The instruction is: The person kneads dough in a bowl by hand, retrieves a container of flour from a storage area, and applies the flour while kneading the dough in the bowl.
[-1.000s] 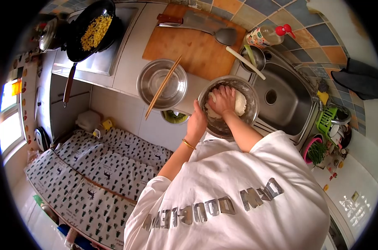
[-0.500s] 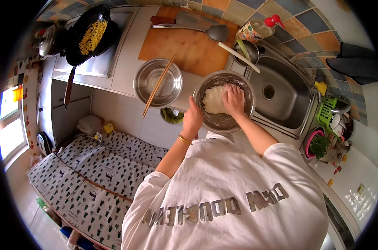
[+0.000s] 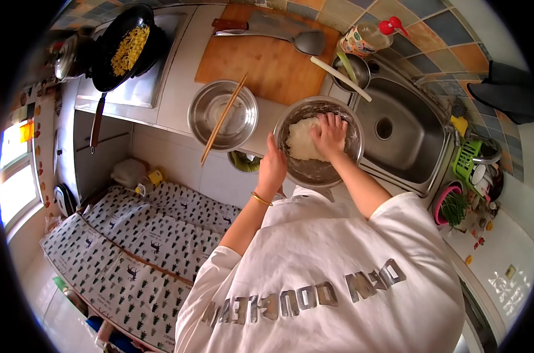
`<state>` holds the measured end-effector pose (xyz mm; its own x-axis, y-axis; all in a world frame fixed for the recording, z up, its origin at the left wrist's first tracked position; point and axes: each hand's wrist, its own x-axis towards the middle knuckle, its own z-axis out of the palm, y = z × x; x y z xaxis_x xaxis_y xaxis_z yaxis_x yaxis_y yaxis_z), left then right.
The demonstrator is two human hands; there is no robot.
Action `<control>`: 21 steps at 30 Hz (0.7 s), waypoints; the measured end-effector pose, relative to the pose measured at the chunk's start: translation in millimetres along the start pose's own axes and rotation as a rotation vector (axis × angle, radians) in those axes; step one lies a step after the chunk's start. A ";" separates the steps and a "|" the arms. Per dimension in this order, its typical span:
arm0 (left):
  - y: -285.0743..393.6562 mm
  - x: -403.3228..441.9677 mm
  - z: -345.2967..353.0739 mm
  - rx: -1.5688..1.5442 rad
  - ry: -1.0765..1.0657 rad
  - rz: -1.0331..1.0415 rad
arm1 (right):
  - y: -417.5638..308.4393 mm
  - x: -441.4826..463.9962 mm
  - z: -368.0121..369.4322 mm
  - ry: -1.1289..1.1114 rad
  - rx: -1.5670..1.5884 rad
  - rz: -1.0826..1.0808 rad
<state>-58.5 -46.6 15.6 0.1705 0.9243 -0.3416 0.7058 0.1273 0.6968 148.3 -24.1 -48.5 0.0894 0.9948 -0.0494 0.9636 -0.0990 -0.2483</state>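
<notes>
A steel mixing bowl (image 3: 319, 175) with flour-smeared walls stands at the counter's front edge, left of the sink. Pale dough (image 3: 300, 141) lies inside it. My right hand (image 3: 330, 136) rests palm down on the dough's right side, fingers stretched and apart. Gripping the bowl's left rim is my left hand (image 3: 272, 169), thumb up along the wall and the other fingers mostly hidden. To the left is a second steel bowl (image 3: 201, 120), with a pair of chopsticks (image 3: 223, 122) laid across it.
Behind the bowls, a wooden cutting board (image 3: 243, 62) carries a cleaver (image 3: 267, 25) and a spatula (image 3: 308, 42). A wok (image 3: 105, 76) of yellow food sits on the stove. The sink (image 3: 405, 156) is at right, with a scallion stalk (image 3: 340, 78) and a bottle (image 3: 364, 40) behind.
My right hand has shifted slightly on the dough, and its fingers are spread wider. My left hand keeps its hold on the rim. The view has moved a little.
</notes>
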 end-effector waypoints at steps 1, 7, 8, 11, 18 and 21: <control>0.7 -1.0 0.3 0.000 0.001 -0.015 | 4.2 -1.1 -3.1 -0.033 0.046 -0.017; 2.9 -1.6 -0.9 0.046 -0.011 -0.047 | 10.2 7.5 -39.4 -0.389 0.200 0.050; 3.7 -1.8 -1.1 0.042 -0.003 -0.035 | 9.6 16.0 -42.4 -0.492 0.207 0.095; 2.9 -1.8 -1.7 0.053 0.001 -0.016 | 9.1 31.4 -48.4 -0.615 0.201 0.211; 0.9 1.4 1.9 0.089 -0.005 -0.030 | -34.1 -19.0 -103.8 -0.625 -0.023 -0.008; 1.0 1.4 -0.3 0.080 -0.033 -0.038 | -42.0 -43.7 -87.8 -0.387 0.008 -0.020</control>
<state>-57.7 -45.1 16.0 0.1637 0.9070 -0.3881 0.7648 0.1318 0.6307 126.0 -61.2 49.0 -0.0323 0.9135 -0.4055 0.9621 -0.0816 -0.2604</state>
